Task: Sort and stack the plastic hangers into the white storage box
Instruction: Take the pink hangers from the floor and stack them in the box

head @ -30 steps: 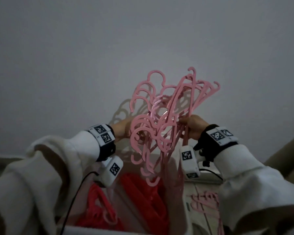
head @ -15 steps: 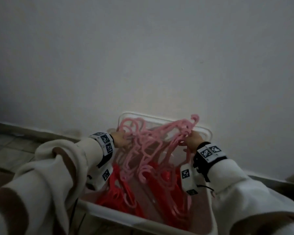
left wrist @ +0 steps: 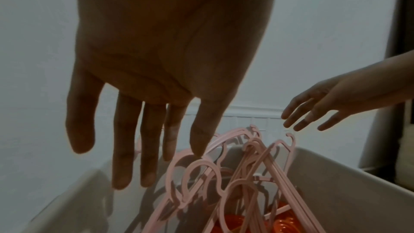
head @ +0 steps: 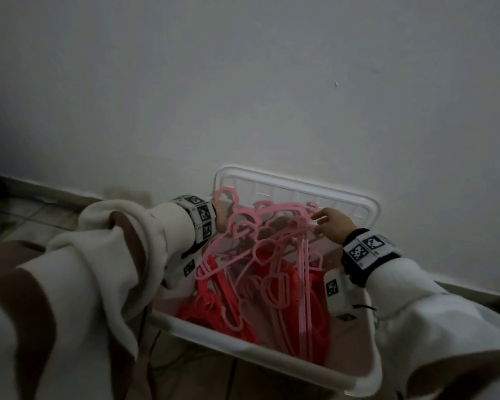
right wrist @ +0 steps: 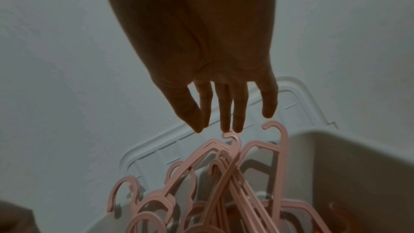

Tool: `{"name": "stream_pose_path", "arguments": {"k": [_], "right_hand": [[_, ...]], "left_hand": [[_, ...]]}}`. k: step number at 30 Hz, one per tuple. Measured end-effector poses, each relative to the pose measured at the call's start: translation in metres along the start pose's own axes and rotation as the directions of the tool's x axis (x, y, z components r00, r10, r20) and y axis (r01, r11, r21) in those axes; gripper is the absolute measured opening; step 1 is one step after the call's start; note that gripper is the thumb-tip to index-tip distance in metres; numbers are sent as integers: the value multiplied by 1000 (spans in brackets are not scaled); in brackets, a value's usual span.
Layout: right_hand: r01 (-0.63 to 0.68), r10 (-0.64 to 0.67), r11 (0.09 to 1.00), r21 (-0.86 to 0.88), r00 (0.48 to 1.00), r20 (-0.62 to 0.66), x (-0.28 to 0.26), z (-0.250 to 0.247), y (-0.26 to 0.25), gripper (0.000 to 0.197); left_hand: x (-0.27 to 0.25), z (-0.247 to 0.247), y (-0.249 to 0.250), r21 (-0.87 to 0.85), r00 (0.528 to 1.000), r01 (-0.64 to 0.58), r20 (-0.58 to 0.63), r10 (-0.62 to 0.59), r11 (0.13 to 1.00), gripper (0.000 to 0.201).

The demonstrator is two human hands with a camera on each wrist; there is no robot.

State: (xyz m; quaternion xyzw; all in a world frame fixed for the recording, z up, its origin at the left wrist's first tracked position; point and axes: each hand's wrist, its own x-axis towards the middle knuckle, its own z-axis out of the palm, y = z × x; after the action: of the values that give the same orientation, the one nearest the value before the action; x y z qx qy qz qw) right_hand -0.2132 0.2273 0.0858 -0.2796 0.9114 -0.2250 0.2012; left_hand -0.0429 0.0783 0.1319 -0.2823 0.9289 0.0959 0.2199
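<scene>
Now both hands are hovering with fingers spread, the left hand [left wrist: 170,56] and right hand [right wrist: 215,70] gripping nothing; the pink hangers [head: 260,249] are leaning inside the white storage box [head: 272,352], needing flattening onto the red hangers [head: 202,310]

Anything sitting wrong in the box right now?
Yes. The light pink hangers are a tangled bundle propped up on the red hangers in the white storage box, hooks pointing different ways. Both the left hand and right hand are open above them.
</scene>
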Motion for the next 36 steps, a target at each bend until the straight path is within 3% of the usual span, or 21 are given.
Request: {"name": "stream_pose_path", "arguments": {"k": [4,13,20,24,28,34,36], "right_hand": [[86,-69,985,-148,991,118,-7,0,-7,34],[331,-221,874,-356,923,314,-8,11,-21,30],[411,-251,783,-467,895,368,15,21,-30,36],[361,-241,733,-577,931,276,34,20,-22,34],[309,-174,692,-653,948,265,53,24,-9,40],[299,-197,705,-643,954,227,70,37,-1,49],[275,-213,739,-615,961,174,72,40,2,52]], "left_hand": [[8,7,-3,36,998,-26,54,24,999,35],[45,21,-9,22,986,-116,120,112,993,40],[69,23,-19,50,995,-102,-11,103,994,33],[87,26,-17,-55,993,-110,-55,107,992,42],[101,34,-3,-145,979,-204,-57,198,968,35],[121,42,5,-96,963,-241,-144,227,966,40],[125,44,5,-86,961,-262,-114,252,961,30]]}}
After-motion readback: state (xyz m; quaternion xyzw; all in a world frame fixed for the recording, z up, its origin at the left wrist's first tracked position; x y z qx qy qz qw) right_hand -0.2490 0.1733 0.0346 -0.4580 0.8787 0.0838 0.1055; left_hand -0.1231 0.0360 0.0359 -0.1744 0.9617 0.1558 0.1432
